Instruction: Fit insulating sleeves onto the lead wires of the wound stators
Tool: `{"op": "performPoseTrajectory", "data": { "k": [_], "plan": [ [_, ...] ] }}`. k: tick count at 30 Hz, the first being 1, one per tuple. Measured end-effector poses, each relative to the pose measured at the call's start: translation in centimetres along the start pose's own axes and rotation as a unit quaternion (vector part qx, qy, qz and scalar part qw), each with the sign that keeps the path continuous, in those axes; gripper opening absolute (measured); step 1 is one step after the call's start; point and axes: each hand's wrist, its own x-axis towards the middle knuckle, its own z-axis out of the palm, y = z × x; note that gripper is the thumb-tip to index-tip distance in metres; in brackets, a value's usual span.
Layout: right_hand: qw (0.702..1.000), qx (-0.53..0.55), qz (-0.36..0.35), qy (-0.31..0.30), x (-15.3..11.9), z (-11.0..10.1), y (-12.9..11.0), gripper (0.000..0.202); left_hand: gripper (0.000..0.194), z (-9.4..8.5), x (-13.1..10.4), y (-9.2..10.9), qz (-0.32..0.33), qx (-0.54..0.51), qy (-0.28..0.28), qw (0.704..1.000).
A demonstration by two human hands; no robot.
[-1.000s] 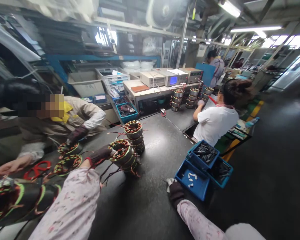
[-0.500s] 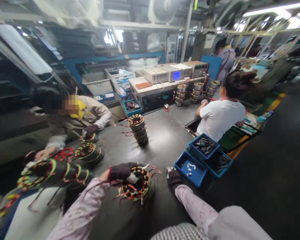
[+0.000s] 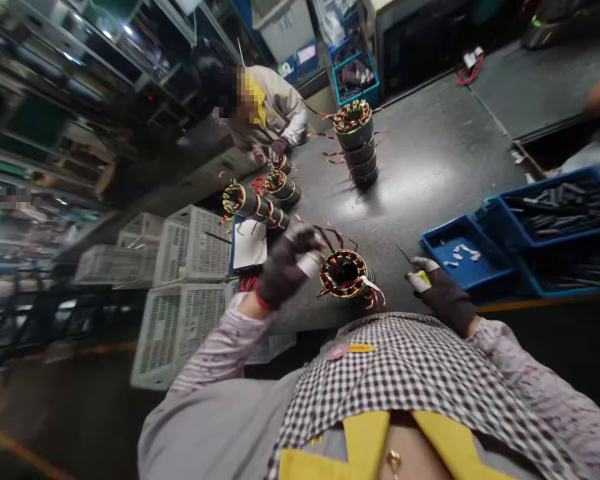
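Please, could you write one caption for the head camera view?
Gloved left hand at a wire-wound ring stack, right hand holding a thin pointed tool near a blue tray.

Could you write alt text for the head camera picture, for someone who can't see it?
Two dark-gloved hands over a dark bench: the left hand is at a wire-wound ring stack, the right hand holds a thin pointed tool beside a blue tray. Beyond, a person in a yellow collar has a hand at similar rings, near another stack.
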Motion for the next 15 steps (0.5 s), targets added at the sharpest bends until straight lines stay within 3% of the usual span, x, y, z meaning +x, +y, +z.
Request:
{"op": "performPoseTrajectory", "data": {
  "k": [3,6,10,15],
  "plan": [
    [0.992,0.003,-0.118,-0.04,-0.6,-0.7,-0.9,0.045,0.071,5.4,-3.6,1.6,0.035,0.172,-0.124,0.977],
    [0.974,-0.041,-0.217,-0.055,-0.9,-0.9,-2.0,0.045,0.072,8.3,-4.1,2.5,0.027,0.333,-0.199,0.921],
    [0.972,-0.038,-0.21,-0.099,-1.3,-0.4,-2.2,0.049,0.058,9.1,-1.9,4.1,-0.041,0.397,-0.304,0.865],
    [0.969,-0.042,-0.195,-0.146,-1.2,-0.1,-2.4,0.052,0.065,9.5,1.8,5.7,-0.143,0.373,-0.442,0.803]
  ]
}}
